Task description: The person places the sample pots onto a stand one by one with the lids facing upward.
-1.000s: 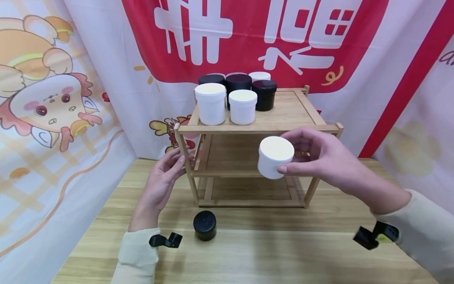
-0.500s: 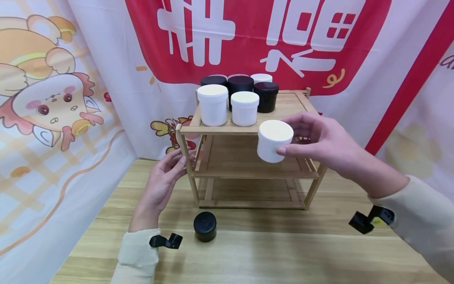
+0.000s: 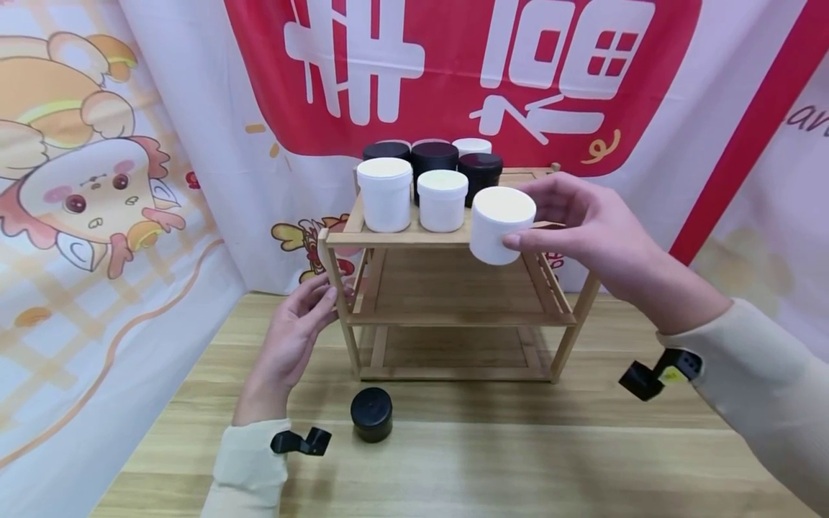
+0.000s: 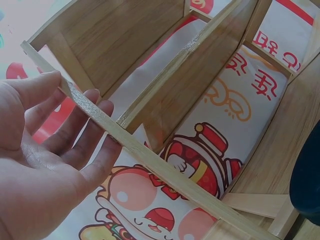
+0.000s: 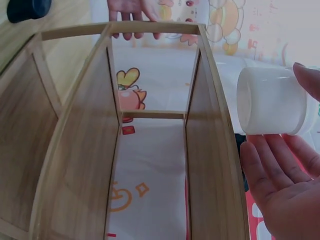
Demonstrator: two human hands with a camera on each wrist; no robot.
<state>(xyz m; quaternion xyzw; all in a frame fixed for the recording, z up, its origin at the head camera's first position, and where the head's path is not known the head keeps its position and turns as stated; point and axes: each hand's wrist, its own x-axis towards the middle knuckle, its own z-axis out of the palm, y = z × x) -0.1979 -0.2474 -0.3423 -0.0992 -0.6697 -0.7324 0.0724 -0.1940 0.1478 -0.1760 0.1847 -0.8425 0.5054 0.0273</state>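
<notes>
My right hand [image 3: 592, 234] holds a white lidded jar [image 3: 501, 229] between thumb and fingers, upright, in front of the top shelf's front edge. In the right wrist view the same jar [image 5: 272, 101] is beside the shelf board. With my left hand [image 3: 291, 334] I grip the front left post of a three-tier wooden rack [image 3: 453, 316]; in the left wrist view the thumb lies on the post [image 4: 150, 160] and the fingers reach behind it. A tall white jar [image 3: 386, 196] and a shorter white jar [image 3: 442, 201] stand at the front left of the top shelf.
Behind them on the top shelf are several black jars [image 3: 481, 173] and another white jar [image 3: 472, 146], partly hidden. One black jar [image 3: 372, 415] stands on the wooden table [image 3: 466, 460] before the rack. Printed cloth [image 3: 194, 216] hangs behind and to the left.
My right hand has lifted the white jar from the middle shelf's height up to the top shelf's front edge. The left hand has stayed at the post.
</notes>
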